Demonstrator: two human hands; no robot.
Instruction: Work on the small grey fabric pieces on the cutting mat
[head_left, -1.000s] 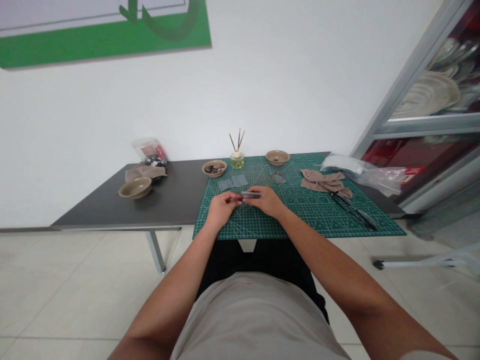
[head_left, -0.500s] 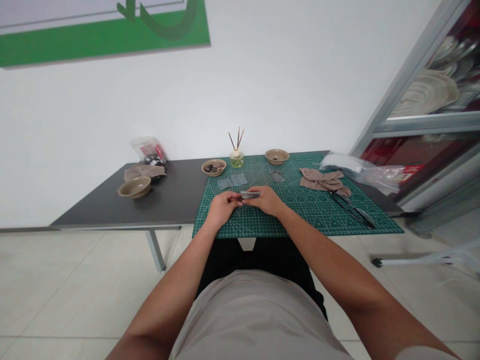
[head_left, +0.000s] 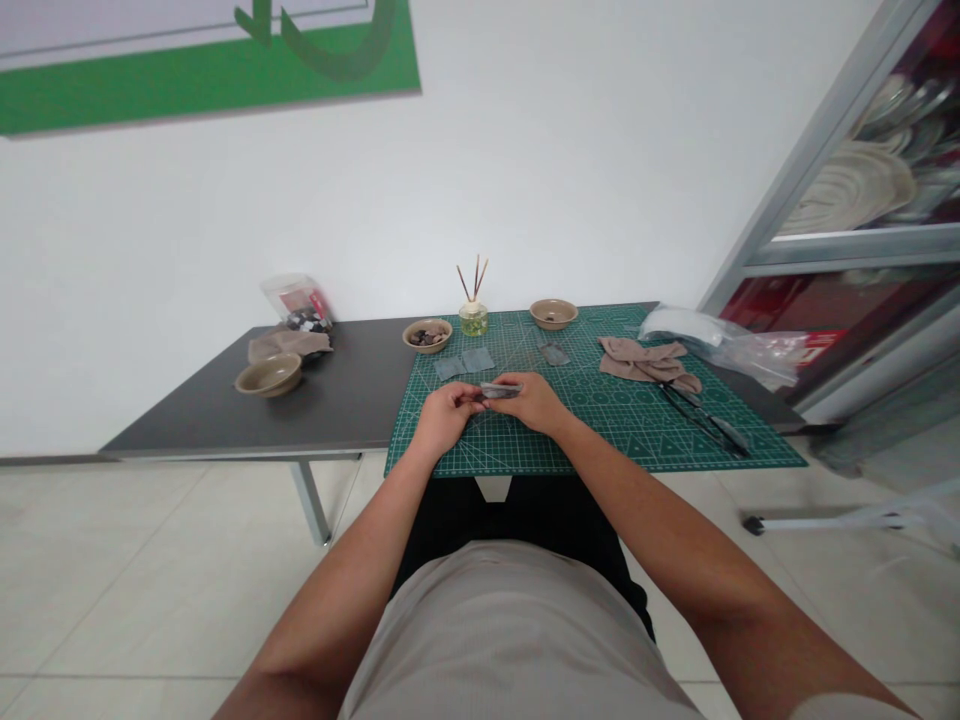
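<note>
My right hand (head_left: 538, 402) is closed on a small clear plastic bag (head_left: 499, 390), held just above the green cutting mat (head_left: 480, 455) near its front edge. My left hand (head_left: 442, 418) meets it from the other side, its thumb and fingers pinched at the bag's left end. What lies between those fingertips is too small to make out. Beyond the hands, two flat little bags (head_left: 478, 358) lie on the mat, and another small bag (head_left: 555, 353) with something dark inside rests farther right.
A bowl of dark and brown pebble-like pieces (head_left: 428, 336), a reed diffuser (head_left: 473, 318) and a second bowl (head_left: 553, 314) stand at the back. To the right are a brown cloth (head_left: 649, 362), a black-framed object (head_left: 705, 420) and a plastic bag (head_left: 727, 340). Another bowl (head_left: 268, 376) sits left.
The view has shifted very slightly. Both hands stay in place around the small plastic bag, with hardly any finger movement visible.
</note>
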